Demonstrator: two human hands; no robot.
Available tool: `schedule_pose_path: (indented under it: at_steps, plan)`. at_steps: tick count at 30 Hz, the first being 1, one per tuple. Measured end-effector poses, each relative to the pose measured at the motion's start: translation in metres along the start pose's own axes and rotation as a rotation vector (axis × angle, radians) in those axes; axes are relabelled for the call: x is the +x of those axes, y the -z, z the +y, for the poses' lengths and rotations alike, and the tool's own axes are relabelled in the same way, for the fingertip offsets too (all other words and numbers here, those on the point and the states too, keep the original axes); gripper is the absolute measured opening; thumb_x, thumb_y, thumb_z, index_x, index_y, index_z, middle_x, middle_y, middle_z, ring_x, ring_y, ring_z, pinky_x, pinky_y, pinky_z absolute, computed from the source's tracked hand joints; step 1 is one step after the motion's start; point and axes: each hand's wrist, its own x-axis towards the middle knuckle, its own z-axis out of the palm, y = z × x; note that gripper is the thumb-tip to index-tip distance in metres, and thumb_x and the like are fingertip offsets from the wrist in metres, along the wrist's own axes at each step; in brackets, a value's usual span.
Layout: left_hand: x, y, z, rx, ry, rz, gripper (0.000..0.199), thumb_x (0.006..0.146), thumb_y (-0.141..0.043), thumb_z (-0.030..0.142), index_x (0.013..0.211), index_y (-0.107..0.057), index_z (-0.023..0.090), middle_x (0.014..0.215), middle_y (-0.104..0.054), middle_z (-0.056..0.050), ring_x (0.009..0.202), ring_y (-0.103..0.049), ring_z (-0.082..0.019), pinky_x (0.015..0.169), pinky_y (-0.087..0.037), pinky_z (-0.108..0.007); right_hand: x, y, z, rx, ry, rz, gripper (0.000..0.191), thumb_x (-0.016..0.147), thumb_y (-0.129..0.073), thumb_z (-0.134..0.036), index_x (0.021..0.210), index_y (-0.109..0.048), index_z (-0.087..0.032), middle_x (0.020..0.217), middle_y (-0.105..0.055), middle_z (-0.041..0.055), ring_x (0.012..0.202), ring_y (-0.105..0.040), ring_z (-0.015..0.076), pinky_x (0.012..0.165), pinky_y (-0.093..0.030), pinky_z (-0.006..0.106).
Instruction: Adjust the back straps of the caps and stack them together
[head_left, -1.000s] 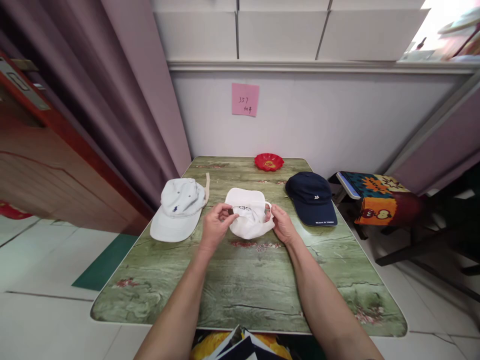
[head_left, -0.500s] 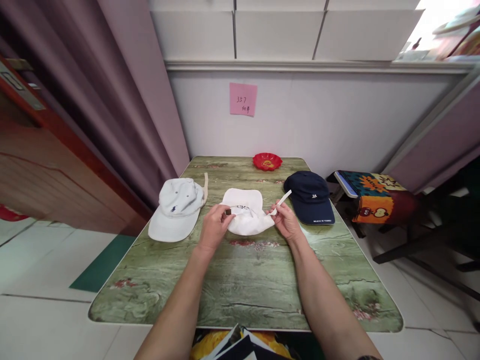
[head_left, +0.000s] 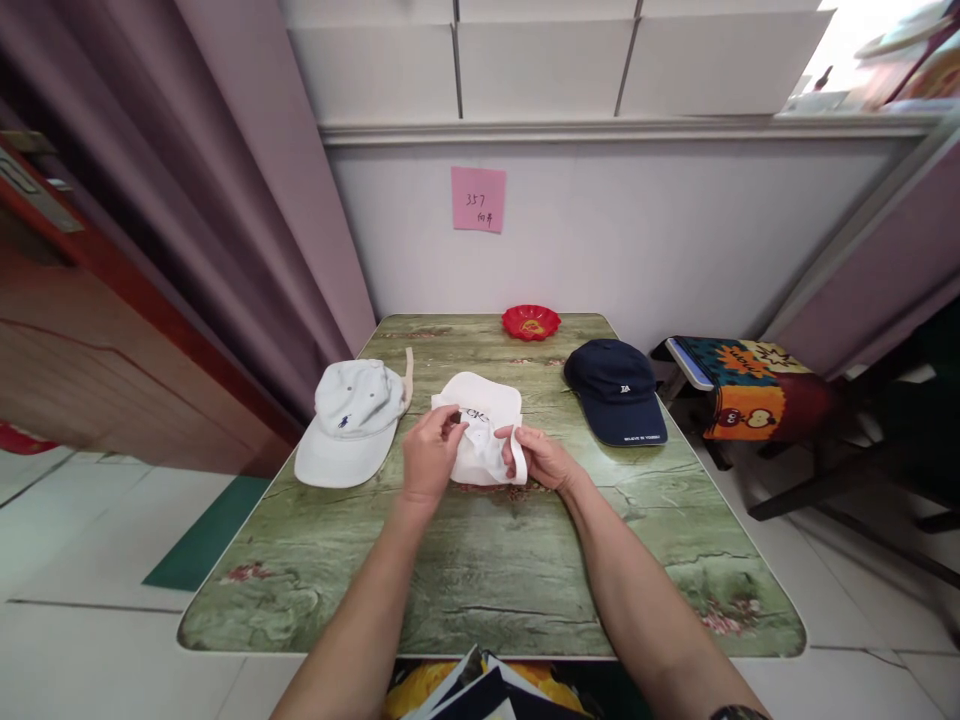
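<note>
A white cap (head_left: 486, 392) with dark lettering lies at the middle of the table, its brim toward the wall. My left hand (head_left: 429, 455) pinches the cap's left side, by a small dark buckle-like piece (head_left: 460, 418). At the cap's other side, my right hand (head_left: 547, 459) has its thumb and fingers around the loose white strap (head_left: 519, 462), which hangs down over the fingers. Left of my hands sits a pale cap (head_left: 352, 412) with a small dark emblem and a beige strap standing up. A navy cap (head_left: 616, 390) rests on the right.
A red scalloped dish (head_left: 531, 322) stands at the table's (head_left: 510, 580) far edge. A pink note (head_left: 478, 199) is on the wall behind. A cloth-covered stool (head_left: 739, 390) stands right of the table, and a wooden door (head_left: 135, 370) is on the left.
My right hand has turned inward and come closer to my left hand. The strap, which pointed up and away, now hangs down. The white cap's lettering shows more fully.
</note>
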Motion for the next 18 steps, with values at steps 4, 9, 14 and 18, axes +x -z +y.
schedule_pose_path:
  at_steps: [4, 9, 14, 18]
  plan:
    - [0.000, -0.006, 0.007, -0.227, 0.209, 0.006, 0.024, 0.071, -0.073, 0.025, 0.093, -0.066, 0.019, 0.071, -0.064, 0.001, 0.059, -0.056, -0.014, 0.062, -0.048, -0.026, 0.002, -0.011, 0.001, 0.025, 0.009, -0.012, 0.043, 0.080, -0.073, -0.046, 0.110, -0.068, -0.016, 0.083, -0.068, 0.0023, 0.058, -0.063, 0.0113, 0.057, -0.055, 0.026]
    - [0.000, -0.008, 0.021, -0.308, 0.220, -0.010, 0.017, 0.068, -0.072, 0.025, 0.081, -0.063, 0.018, 0.071, -0.064, 0.001, 0.060, -0.057, -0.013, 0.061, -0.047, -0.025, 0.007, -0.021, 0.002, 0.004, 0.077, 0.095, 0.038, 0.079, -0.075, -0.043, 0.103, -0.071, -0.014, 0.067, -0.059, -0.0032, 0.054, -0.057, 0.0075, 0.063, -0.056, 0.024]
    - [0.002, -0.005, 0.026, -0.383, 0.298, -0.008, 0.021, 0.061, -0.077, 0.026, 0.072, -0.061, 0.017, 0.066, -0.062, 0.002, 0.056, -0.054, -0.011, 0.057, -0.044, -0.024, 0.008, -0.024, -0.001, 0.063, 0.113, 0.141, 0.036, 0.080, -0.074, -0.039, 0.108, -0.069, -0.017, 0.067, -0.056, -0.0040, 0.055, -0.051, 0.0080, 0.063, -0.058, 0.025]
    - [0.005, -0.004, 0.028, -0.481, 0.356, -0.008, 0.027, 0.057, -0.081, 0.028, 0.068, -0.059, 0.017, 0.066, -0.063, 0.001, 0.058, -0.056, -0.012, 0.058, -0.046, -0.024, 0.009, -0.022, -0.003, 0.110, 0.151, 0.167, 0.037, 0.079, -0.075, -0.037, 0.108, -0.063, -0.019, 0.065, -0.052, -0.0065, 0.052, -0.046, 0.0073, 0.060, -0.057, 0.024]
